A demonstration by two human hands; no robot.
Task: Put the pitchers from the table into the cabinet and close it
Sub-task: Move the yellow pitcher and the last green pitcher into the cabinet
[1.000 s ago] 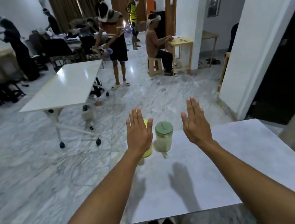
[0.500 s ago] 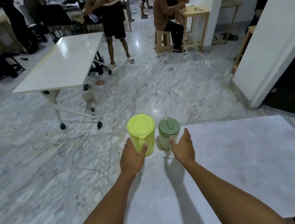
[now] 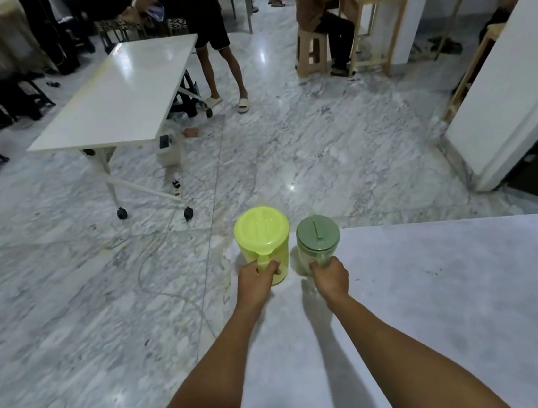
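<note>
Two pitchers are seen side by side at the far left corner of the grey table (image 3: 439, 301). The yellow pitcher (image 3: 262, 238), lid on, is gripped at its handle by the left hand (image 3: 256, 279), the fingers curled round it. The clear pitcher (image 3: 317, 247), capped with a green lid, is gripped at its handle by the right hand (image 3: 331, 275). Both pitchers are held upright, just beside each other. A white table on wheels (image 3: 121, 96) is seen beyond, on the marble floor (image 3: 70, 293).
</note>
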